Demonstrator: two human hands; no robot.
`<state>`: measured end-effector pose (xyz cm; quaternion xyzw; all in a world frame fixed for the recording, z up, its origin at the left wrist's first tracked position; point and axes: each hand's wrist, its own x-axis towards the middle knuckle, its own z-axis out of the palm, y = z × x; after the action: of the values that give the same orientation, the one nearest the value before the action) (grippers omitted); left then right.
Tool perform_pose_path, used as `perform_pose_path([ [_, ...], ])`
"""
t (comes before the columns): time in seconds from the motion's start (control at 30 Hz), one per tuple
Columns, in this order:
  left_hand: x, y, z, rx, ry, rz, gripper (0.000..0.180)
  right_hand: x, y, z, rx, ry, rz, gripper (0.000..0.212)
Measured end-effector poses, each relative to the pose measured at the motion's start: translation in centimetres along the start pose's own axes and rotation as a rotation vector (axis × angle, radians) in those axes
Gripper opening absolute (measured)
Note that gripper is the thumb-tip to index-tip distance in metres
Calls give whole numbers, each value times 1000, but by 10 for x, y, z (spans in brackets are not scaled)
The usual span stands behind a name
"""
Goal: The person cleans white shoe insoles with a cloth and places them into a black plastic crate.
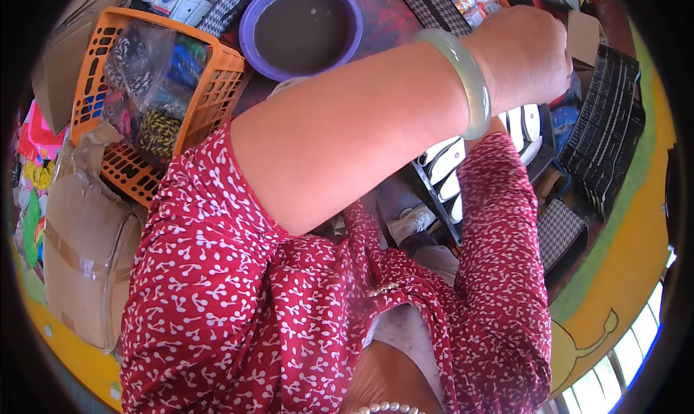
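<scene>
My left arm crosses the view from the left, with a pale green bangle (pixel 468 81) round the wrist. Its hand, my left hand (pixel 526 52), is closed in a fist with the knuckles up; anything in its fingers is hidden. From the lower right, my other arm in a red patterned sleeve (pixel 502 211) passes under the left wrist. Only a sliver of wrist shows there, so the fingers of my right hand are hidden. Below both wrists is a dark tray (pixel 432 191) of rounded white pieces (pixel 447 162), partly covered by the arms.
A purple basin (pixel 249 41) of murky water stands at the far middle. To its left is an orange crate (pixel 211 128) with bagged cords, near cardboard boxes (pixel 90 248). Black ribbed strips (pixel 606 128) and a houndstooth piece (pixel 562 233) lie right. A shoe (pixel 412 224) shows below.
</scene>
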<state>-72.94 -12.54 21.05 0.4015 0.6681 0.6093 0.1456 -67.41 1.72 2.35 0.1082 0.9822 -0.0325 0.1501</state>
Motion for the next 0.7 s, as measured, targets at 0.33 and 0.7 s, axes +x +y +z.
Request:
perform_pose_path([
  [0.33, 8, -11, 1, -37, 13, 27, 25, 3, -6, 1, -1, 2, -2, 27],
  [0.7, 8, -26, -8, -31, 57, 52, 24, 18, -19, 1, 15, 18, -37, 26],
])
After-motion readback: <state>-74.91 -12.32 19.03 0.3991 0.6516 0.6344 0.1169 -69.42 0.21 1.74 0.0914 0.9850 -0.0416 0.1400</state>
